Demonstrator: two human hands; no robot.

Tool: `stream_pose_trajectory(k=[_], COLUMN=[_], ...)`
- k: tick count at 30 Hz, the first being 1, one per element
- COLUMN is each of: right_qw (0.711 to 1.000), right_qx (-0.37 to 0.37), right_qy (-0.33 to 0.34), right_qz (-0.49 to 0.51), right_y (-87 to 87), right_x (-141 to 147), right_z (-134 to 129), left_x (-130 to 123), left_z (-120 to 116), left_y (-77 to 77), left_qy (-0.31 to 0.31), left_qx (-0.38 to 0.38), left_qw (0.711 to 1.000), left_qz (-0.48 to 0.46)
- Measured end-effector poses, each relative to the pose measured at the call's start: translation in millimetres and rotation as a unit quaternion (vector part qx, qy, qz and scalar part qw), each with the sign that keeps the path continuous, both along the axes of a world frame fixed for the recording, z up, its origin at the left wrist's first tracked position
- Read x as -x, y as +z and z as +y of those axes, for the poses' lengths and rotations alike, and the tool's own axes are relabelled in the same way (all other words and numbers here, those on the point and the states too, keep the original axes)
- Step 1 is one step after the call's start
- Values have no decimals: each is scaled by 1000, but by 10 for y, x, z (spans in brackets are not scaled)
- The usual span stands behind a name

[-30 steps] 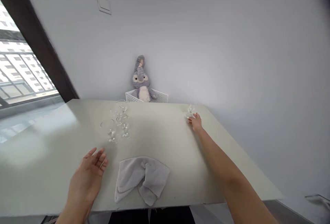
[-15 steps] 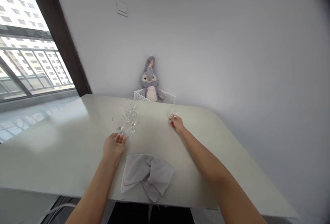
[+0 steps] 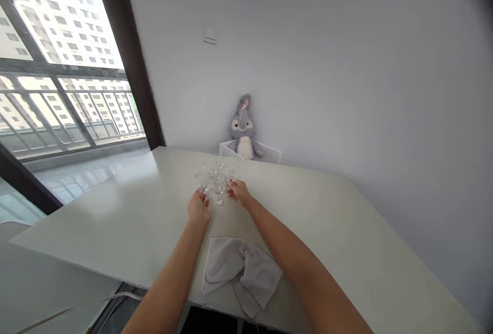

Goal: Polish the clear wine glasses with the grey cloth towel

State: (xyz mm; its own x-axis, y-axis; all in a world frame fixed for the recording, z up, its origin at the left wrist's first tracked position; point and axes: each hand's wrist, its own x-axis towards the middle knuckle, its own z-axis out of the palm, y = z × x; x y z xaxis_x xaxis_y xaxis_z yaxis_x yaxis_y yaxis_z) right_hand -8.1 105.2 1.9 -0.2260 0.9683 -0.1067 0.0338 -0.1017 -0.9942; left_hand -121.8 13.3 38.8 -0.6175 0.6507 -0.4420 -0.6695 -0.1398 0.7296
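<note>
Several clear stemmed glasses stand upright in a tight cluster on the pale table. My left hand (image 3: 199, 205) has its fingers curled around the lower part of the left glass (image 3: 202, 179). On the other side, my right hand (image 3: 239, 190) is closed on the stem of the right glass (image 3: 231, 171). Between my hands stands the front glass (image 3: 219, 182), its stem and foot in plain sight. Behind it are more glasses, one being the rear glass (image 3: 218, 160); their outlines overlap and are faint. Fingers partly hide the stems of the two held glasses.
A crumpled grey cloth (image 3: 242, 270) lies near the front edge of the table (image 3: 339, 231). At the back, a grey plush toy (image 3: 244, 131) sits in a white perforated basket (image 3: 269, 153) against the wall. A window (image 3: 73, 67) is on the left.
My right hand has brought its glass leftward, up to the cluster. My left hand's fingers have curled in around the left glass. The whole view has shifted, so fixed things appear farther right.
</note>
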Motion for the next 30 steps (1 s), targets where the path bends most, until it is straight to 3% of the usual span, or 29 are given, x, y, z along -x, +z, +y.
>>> stream_pose_trajectory(k=[4,8,12,13,15,16,17,19,22,26,28,30], right_qw=[999,997,985,964,896,842,795,741,736,751,757,762], right_qx=[-11,-43,-112,-179,-311,-366,-408,-441,-434,-399,-377,-347], right_qy=[30,25,35,76,195,288,340,372,325,254,222,183], right_qz=[-24,-65,-129,-180,-248,-271,-295,-343,-404,-460,-484,-515], right_y=[82,167,175,161,126,110,95,71,27,-64,-94,-100], right_x=[14,-221,-605,-688,-808,-841,-856,-857,-881,-1073,-1204,-1335], right_z=[-49,-188,-722,-934,-1386,-1593,-1763,-1943,-1778,-1102,-739,-401], left_x=[-23,-21,0,2,-6,-20,-42,-106,-219,-317,-356,-414], left_z=[66,-21,-184,-213,-249,-262,-277,-335,-549,-1041,-1286,-1478], left_y=[-51,-109,-222,-251,-290,-294,-287,-242,-166,-232,-333,-424], left_qy=[-21,-29,-21,-18,-12,-12,-14,-22,-49,-113,-167,-254], left_qx=[-10,-7,-1,2,8,9,6,-10,-44,-43,-13,9], left_qw=[1000,998,994,993,991,991,990,987,983,962,924,860], left_qz=[18,58,110,120,132,136,142,158,174,244,344,442])
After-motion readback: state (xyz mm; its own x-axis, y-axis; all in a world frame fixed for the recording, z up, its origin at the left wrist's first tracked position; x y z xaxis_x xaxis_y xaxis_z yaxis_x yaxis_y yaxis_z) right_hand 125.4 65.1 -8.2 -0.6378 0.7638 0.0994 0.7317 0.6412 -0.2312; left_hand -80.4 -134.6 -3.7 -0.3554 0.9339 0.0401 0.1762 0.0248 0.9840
